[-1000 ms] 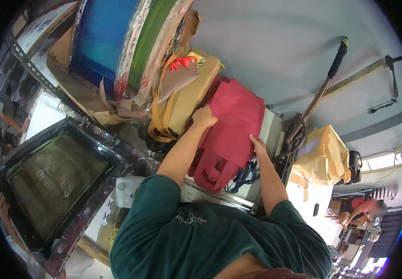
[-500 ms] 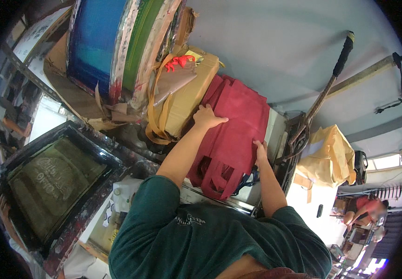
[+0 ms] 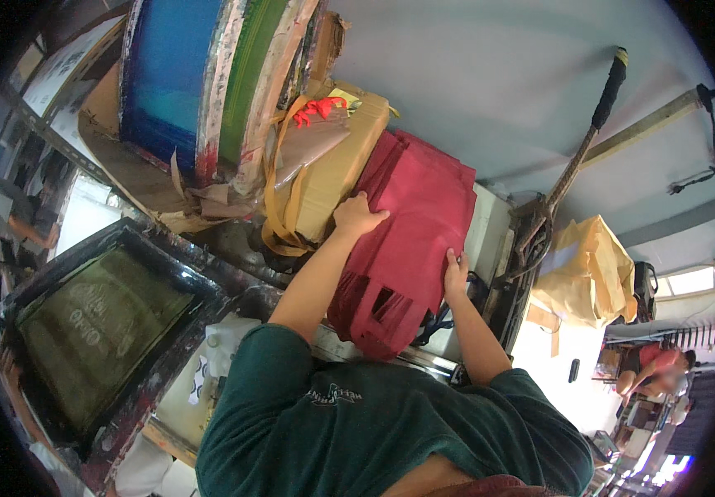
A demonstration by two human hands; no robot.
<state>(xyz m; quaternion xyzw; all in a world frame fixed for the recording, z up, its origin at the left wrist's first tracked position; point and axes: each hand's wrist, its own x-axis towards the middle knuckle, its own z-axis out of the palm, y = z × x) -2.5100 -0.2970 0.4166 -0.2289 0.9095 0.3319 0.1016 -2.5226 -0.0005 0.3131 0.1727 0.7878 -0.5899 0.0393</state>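
Observation:
A thick stack of dark red cloth bags (image 3: 419, 215) lies on a pale surface in front of me, with the loop handles hanging at its near end. My left hand (image 3: 359, 217) grips the stack's left edge, thumb lying on top and fingers partly hidden. On the opposite edge, lower down, my right hand (image 3: 455, 275) holds the bags with its thumb up and the other fingers mostly out of sight. A dark blue strap-like item (image 3: 436, 323) shows beside the stack near my right wrist.
Left of the bags stands a yellow-brown wrapped package (image 3: 337, 174) with straps. Upright framed screens (image 3: 171, 83) sit behind it. A dark-framed printing screen (image 3: 96, 323) is at left. A rope-wrapped bar (image 3: 572, 174) and yellow paper bag (image 3: 589, 273) are at right; another person (image 3: 655, 373) sits farther off.
Both hands have shifted slightly left along with the edges of the red stack. The bags now look more evenly lined up, and the handles at the near end have moved a little.

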